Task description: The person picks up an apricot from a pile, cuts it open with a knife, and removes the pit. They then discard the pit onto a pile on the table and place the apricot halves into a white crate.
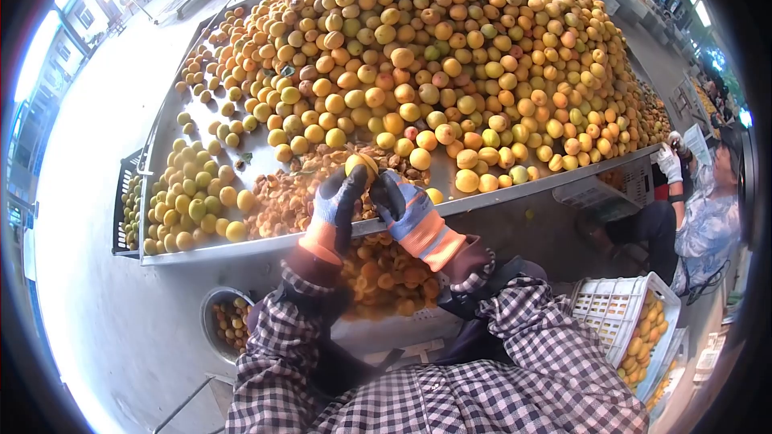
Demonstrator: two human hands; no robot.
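Note:
Both hands wear gloves with dark palms and blue and orange backs, and meet above the metal table's near edge. My left hand is closed on a yellow apricot, its fingers round the fruit's lower side. Close beside it, my right hand has its fingers bent inward against the same fruit's right side; its fingertips are partly hidden. Behind and below the hands lies a layer of brownish pits and scraps. A large heap of whole apricots rises beyond. Under the table edge, split orange fruit lies in front of my lap.
Greenish apricots are piled at the table's left corner, beside a black crate. A metal bucket with fruit stands on the floor at lower left. White crates stand at right, near a seated person in white gloves.

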